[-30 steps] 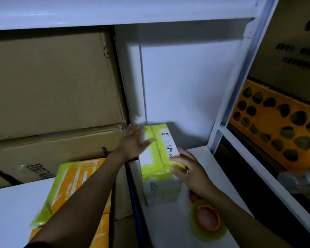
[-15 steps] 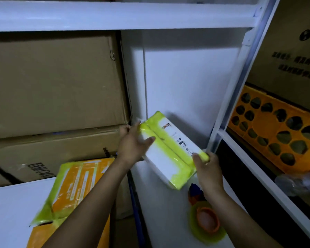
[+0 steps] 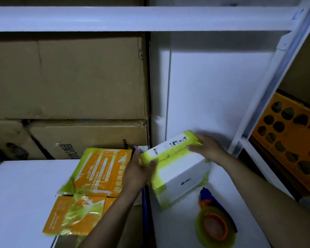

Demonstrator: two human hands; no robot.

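Cartons (image 3: 66, 77) of brown cardboard stand stacked left of and behind the white box (image 3: 179, 176), the yellow-taped one I hold tilted between my hands. An orange parcel (image 3: 100, 169) lies just left of the box. A tape roll (image 3: 215, 228) lies near the box, in front and to the right. My left hand (image 3: 138, 169) clasps the box's left end, fingers flat along it, thumb hooked on top. My right hand (image 3: 206, 147) grips the box's far right corner, fingers pressed together over the taped edge.
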